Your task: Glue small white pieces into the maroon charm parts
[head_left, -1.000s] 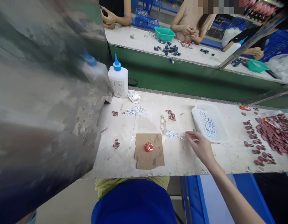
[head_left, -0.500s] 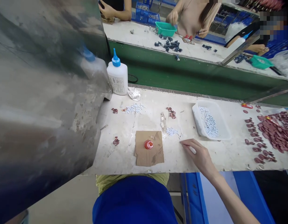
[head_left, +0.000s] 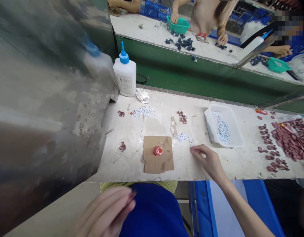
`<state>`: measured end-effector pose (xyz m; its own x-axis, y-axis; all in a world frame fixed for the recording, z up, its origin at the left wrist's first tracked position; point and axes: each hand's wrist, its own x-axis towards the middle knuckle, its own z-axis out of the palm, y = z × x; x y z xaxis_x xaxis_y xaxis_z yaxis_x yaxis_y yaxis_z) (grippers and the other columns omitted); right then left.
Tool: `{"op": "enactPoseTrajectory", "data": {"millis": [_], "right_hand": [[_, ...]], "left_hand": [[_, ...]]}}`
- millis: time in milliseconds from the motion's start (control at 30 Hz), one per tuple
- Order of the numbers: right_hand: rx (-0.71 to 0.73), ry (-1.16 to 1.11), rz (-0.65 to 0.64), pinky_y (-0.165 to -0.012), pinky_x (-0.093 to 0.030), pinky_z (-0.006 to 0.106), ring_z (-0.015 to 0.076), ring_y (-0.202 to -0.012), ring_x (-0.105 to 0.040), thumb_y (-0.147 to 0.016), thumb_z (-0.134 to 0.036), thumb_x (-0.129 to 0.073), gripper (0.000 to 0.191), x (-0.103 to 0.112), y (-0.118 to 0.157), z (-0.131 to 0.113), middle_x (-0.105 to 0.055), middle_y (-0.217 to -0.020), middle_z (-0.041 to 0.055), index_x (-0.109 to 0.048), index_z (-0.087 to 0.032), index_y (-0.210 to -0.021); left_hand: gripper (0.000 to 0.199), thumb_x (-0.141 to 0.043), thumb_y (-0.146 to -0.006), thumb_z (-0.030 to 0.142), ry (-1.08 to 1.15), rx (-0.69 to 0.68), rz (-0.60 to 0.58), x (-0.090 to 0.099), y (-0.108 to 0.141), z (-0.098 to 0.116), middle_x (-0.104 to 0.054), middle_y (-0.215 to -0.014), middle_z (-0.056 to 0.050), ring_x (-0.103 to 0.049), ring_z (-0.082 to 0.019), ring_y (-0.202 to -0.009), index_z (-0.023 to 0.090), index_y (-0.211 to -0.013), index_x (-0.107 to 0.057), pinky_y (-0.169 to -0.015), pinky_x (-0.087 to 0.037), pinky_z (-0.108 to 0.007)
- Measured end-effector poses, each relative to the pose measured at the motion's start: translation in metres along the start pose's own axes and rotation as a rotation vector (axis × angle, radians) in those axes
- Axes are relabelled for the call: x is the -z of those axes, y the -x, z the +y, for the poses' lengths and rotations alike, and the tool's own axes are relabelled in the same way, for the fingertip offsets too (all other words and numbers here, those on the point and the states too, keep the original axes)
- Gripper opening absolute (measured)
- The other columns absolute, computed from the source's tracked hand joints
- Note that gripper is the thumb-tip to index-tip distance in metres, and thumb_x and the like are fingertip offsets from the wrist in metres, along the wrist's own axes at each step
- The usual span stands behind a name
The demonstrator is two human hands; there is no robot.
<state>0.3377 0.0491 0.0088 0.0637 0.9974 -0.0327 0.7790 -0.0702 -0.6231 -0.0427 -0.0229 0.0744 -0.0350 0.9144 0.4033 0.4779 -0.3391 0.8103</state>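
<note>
Low in the view, in front of the blue clothing, my left hand (head_left: pixel 108 210) is closed on a small reddish-brown piece (head_left: pixel 132 196); motion blurs the hand. On the table my right hand (head_left: pixel 207 159) is in a pinch, fingertips touching the top; whatever they hold is too small to name. Just beyond those fingertips lies a little heap of tiny white-and-blue pieces (head_left: pixel 182 137). A cardboard square (head_left: pixel 152 166) lies between the hands, bearing a small round container of glossy red (head_left: pixel 157 150).
A clear plastic tub (head_left: pixel 237 141) holds many tiny pieces. Reddish-brown discs (head_left: pixel 285 141) are piled far right. A white bottle with blue nozzle (head_left: pixel 126 77) stands beside the metal panel (head_left: pixel 55 98) at left. Across the green divider (head_left: pixel 178 72), other people's hands work near a green basket (head_left: pixel 182 26).
My left hand has come into view at the bottom with the reddish-brown piece. My right hand stays almost in place, its fingers now more bent into a pinch.
</note>
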Motion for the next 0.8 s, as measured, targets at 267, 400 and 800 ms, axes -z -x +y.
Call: {"op": "enactPoseTrajectory", "data": {"millis": [267, 400, 800], "right_hand": [[0.047, 0.006, -0.023, -0.085, -0.06, 0.044, 0.0278, -0.093, -0.074, -0.099, -0.055, -0.062, 0.036, 0.004, 0.015, -0.011, -0.076, -0.104, 0.0105, -0.075, -0.022, -0.1], [-0.051, 0.034, 0.118, -0.071, -0.06, 0.041, 0.0254, -0.076, -0.072, -0.097, -0.058, -0.064, 0.04, -0.015, 0.02, -0.008, -0.074, -0.088, 0.0096, -0.073, -0.019, -0.097], [0.086, -0.018, 0.028, -0.079, -0.06, 0.041, 0.0257, -0.085, -0.074, -0.102, -0.042, -0.061, 0.024, -0.015, 0.009, -0.039, -0.077, -0.095, 0.0068, -0.074, -0.023, -0.097]], "left_hand": [[0.036, -0.068, -0.091, 0.003, 0.065, 0.0, -0.096, -0.055, -0.04, -0.023, -0.069, -0.105, -0.002, -0.069, -0.009, -0.098, 0.024, -0.121, -0.071, -0.091, -0.058, -0.02], [0.036, -0.073, -0.09, 0.007, 0.091, 0.029, -0.089, -0.058, -0.038, -0.03, -0.071, -0.107, 0.0, -0.07, -0.008, -0.097, 0.024, -0.121, -0.07, -0.094, -0.057, -0.018], [0.027, -0.071, -0.092, 0.01, 0.142, 0.078, -0.158, -0.061, -0.037, -0.039, -0.072, -0.106, 0.002, -0.07, -0.008, -0.097, 0.026, -0.115, -0.071, -0.092, -0.058, -0.019]]}}
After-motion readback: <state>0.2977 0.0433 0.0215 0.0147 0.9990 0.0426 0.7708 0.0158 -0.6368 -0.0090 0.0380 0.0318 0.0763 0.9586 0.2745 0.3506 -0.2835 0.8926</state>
